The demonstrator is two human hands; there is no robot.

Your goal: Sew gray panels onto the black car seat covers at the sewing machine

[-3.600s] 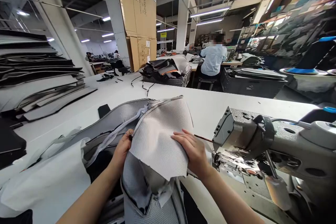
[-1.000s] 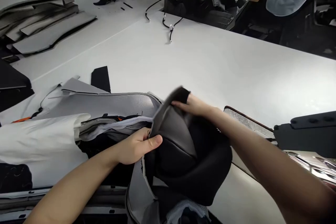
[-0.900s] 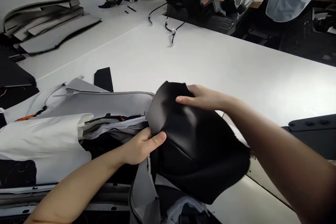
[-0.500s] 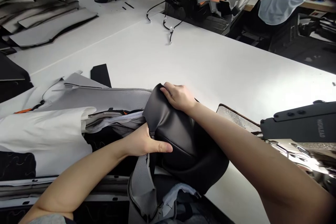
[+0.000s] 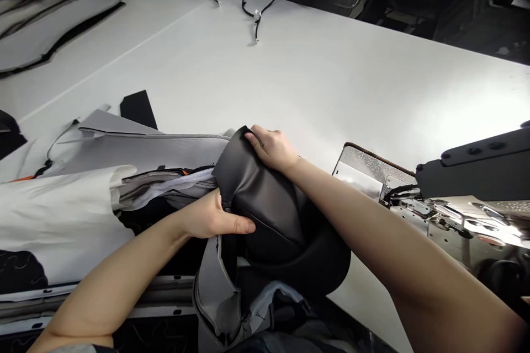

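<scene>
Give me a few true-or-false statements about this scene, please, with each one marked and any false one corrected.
The right hand rests on a black padded leatherette panel: true.

The left hand holds a pair of scissors: false; it grips the panel's edge, with the thumb on the front.

A steel sewing-machine bed sits to the right of the hands: true.

A thin black cable is wrapped around the right wrist: false; it lies on the white table, well beyond the hands.
</scene>
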